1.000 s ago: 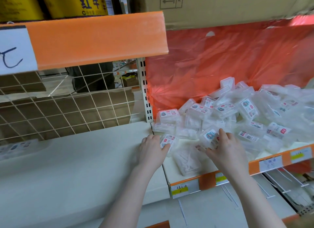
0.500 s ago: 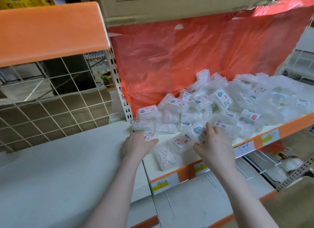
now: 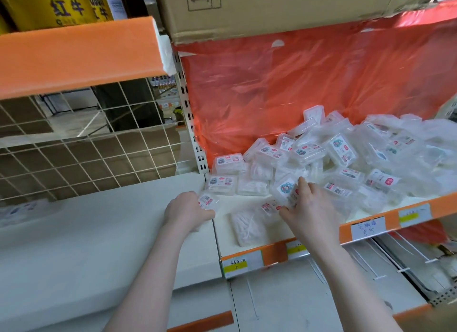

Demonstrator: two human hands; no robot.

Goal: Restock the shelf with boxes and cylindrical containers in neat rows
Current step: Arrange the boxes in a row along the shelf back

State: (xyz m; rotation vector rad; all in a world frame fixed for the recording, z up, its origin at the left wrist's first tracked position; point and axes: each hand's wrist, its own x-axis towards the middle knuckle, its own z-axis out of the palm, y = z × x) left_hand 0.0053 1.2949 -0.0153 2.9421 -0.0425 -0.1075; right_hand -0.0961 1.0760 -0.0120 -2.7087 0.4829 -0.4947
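A loose heap of small clear plastic boxes [image 3: 343, 156] with red and blue labels covers the white shelf [image 3: 223, 226] edged in orange. My left hand [image 3: 186, 209] curls round one clear box [image 3: 208, 200] at the shelf's left end. Over to its right, my right hand [image 3: 310, 208] grips another box with a blue round label [image 3: 284, 188] at the front of the heap. One box [image 3: 247, 226] lies flat, alone, near the front edge between my hands. Three boxes [image 3: 228, 173] sit stacked against the left upright.
An orange plastic sheet [image 3: 296, 89] hangs behind the heap. A cardboard carton [image 3: 272, 8] sits overhead. To the left is a bare white shelf [image 3: 86, 233] with a wire grid back [image 3: 74, 146] and an orange shelf front [image 3: 74, 55]. Price tags [image 3: 368, 229] line the orange edge.
Both hands have stayed on their boxes at the front of the heap with little movement. My view has swung left and up.
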